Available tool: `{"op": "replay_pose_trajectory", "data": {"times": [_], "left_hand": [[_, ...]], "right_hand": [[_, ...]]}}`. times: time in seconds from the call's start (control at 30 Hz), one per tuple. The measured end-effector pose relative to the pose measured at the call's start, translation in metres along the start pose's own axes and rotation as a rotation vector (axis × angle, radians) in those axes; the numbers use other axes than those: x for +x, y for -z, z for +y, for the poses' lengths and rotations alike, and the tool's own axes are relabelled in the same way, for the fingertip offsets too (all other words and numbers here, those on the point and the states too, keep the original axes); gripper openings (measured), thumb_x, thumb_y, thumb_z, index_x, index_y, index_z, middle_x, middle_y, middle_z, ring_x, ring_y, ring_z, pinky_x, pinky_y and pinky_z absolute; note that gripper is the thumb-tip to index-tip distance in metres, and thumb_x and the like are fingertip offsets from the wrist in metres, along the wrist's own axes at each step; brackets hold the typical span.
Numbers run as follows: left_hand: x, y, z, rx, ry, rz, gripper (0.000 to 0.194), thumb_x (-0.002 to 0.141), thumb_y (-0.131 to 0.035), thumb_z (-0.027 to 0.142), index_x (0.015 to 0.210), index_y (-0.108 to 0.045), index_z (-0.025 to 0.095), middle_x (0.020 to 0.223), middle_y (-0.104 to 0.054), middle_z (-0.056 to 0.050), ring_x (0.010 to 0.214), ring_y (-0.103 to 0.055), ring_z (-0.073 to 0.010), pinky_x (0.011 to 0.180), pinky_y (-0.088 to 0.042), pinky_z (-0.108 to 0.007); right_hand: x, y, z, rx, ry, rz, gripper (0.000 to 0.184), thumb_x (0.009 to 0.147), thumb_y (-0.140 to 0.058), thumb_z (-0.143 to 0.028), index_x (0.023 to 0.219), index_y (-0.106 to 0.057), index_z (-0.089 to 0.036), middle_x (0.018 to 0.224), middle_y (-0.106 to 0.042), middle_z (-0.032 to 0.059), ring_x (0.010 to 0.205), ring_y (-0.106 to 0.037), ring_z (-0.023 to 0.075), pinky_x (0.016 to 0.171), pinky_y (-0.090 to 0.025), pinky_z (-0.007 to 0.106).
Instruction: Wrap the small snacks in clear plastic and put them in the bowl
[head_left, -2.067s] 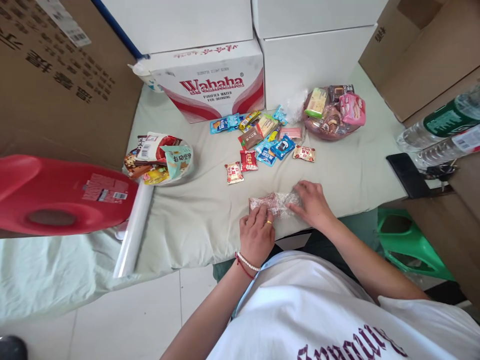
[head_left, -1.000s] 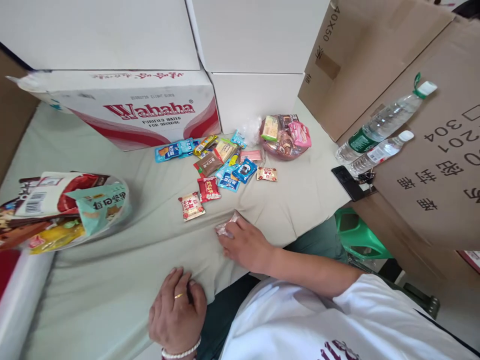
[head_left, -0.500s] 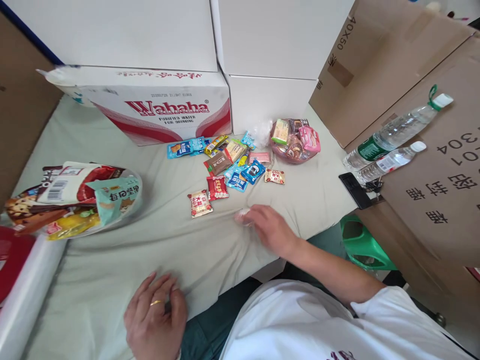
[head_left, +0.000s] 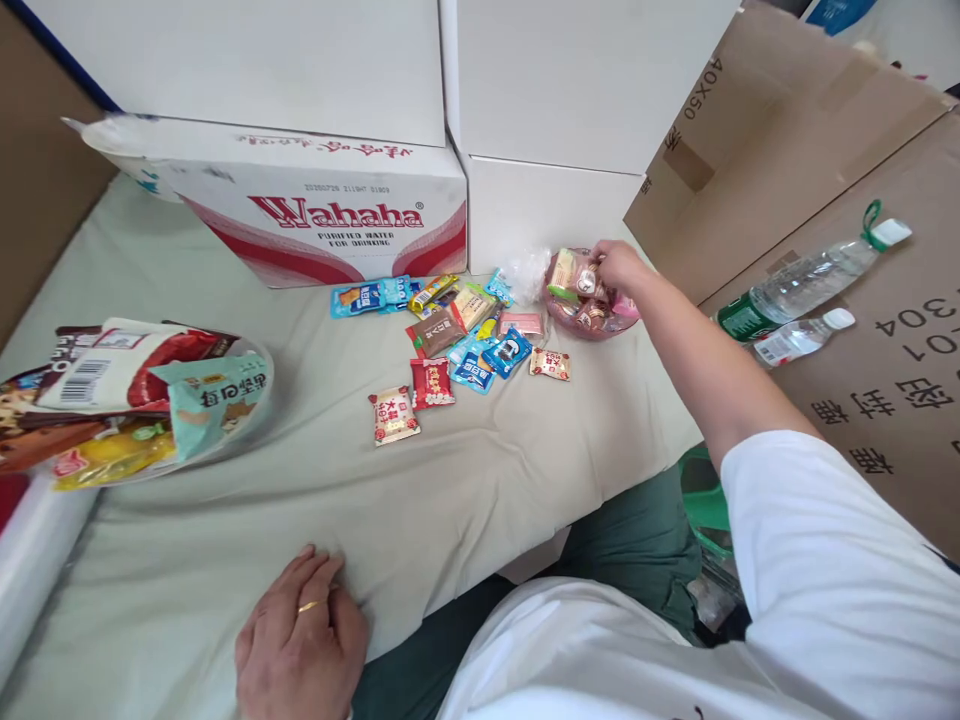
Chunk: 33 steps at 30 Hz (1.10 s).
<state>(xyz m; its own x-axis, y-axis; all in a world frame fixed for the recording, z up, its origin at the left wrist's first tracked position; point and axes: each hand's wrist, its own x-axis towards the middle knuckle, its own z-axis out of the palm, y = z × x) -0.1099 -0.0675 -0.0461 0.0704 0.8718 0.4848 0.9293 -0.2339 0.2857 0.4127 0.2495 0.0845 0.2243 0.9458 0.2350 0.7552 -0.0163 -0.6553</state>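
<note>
My right hand [head_left: 621, 268] reaches into the dark pink bowl [head_left: 581, 325] at the back. Its fingers are closed on a small wrapped snack [head_left: 588, 281], partly hidden by the hand. Beside it in the bowl lies a pale snack pack with green ends [head_left: 564, 273]. My left hand [head_left: 304, 635] lies palm down on the cloth near the front edge, holding nothing, fingers stretched out. Left of the bowl is a loose group of snack packets, among them a blue packet [head_left: 507, 351], a brown packet [head_left: 436, 331] and a red packet [head_left: 432, 383].
A Wahaha carton [head_left: 330, 220] stands behind the packets. At the left, a white bowl [head_left: 259, 385] holds larger snack bags beside a plastic film roll [head_left: 45, 570]. On the right are two water bottles [head_left: 817, 270] before a cardboard box [head_left: 885, 330]. Crumpled clear plastic [head_left: 527, 272] touches the bowl.
Both hands were on a clear-wrapped packet at the front. My right hand has since carried a small wrapped piece back to the pink bowl. My left hand moved left and rests. The view shifted.
</note>
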Motion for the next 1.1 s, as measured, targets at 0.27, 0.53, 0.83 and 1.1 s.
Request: {"op": "replay_pose_trajectory", "data": {"times": [0.27, 0.53, 0.83, 1.1], "left_hand": [[-0.003, -0.002, 0.001, 0.022, 0.035, 0.023, 0.033, 0.082, -0.064, 0.012, 0.114, -0.067, 0.021, 0.125, -0.074, -0.012, 0.109, -0.072, -0.0315, 0.093, -0.05, -0.044], [-0.001, -0.002, 0.004, 0.038, 0.057, 0.036, 0.031, 0.08, -0.066, 0.011, 0.11, -0.068, 0.02, 0.121, -0.076, -0.012, 0.104, -0.073, -0.0298, 0.092, -0.051, -0.042], [-0.006, -0.005, 0.003, 0.029, 0.083, 0.046, 0.03, 0.08, -0.067, 0.012, 0.109, -0.069, 0.02, 0.123, -0.075, -0.013, 0.108, -0.071, -0.0286, 0.093, -0.05, -0.041], [0.005, 0.005, 0.013, -0.202, 0.15, 0.203, 0.013, 0.086, -0.068, 0.015, 0.098, -0.068, 0.02, 0.111, -0.069, -0.011, 0.117, -0.066, -0.0286, 0.104, -0.052, -0.048]], "right_hand": [[-0.019, -0.019, -0.04, -0.751, 0.089, 0.08, 0.03, 0.101, -0.042, -0.024, 0.105, -0.069, -0.012, 0.122, -0.061, 0.0219, 0.128, -0.044, 0.0385, 0.103, -0.039, 0.058], [0.015, -0.096, -0.099, -0.801, 0.43, -0.291, 0.036, 0.099, -0.055, -0.039, 0.118, -0.07, -0.012, 0.117, -0.066, 0.0194, 0.129, -0.044, 0.0396, 0.106, -0.037, 0.06], [0.047, -0.079, -0.093, -0.538, 0.403, -0.131, 0.042, 0.104, -0.043, -0.041, 0.109, -0.073, -0.011, 0.118, -0.066, 0.0177, 0.124, -0.053, 0.0342, 0.104, -0.045, 0.056], [-0.076, -0.029, -0.116, 0.423, 0.098, -0.059, 0.033, 0.096, -0.057, -0.053, 0.092, -0.066, -0.021, 0.081, -0.064, 0.0025, 0.076, -0.064, 0.0173, 0.063, -0.054, 0.028]]}}
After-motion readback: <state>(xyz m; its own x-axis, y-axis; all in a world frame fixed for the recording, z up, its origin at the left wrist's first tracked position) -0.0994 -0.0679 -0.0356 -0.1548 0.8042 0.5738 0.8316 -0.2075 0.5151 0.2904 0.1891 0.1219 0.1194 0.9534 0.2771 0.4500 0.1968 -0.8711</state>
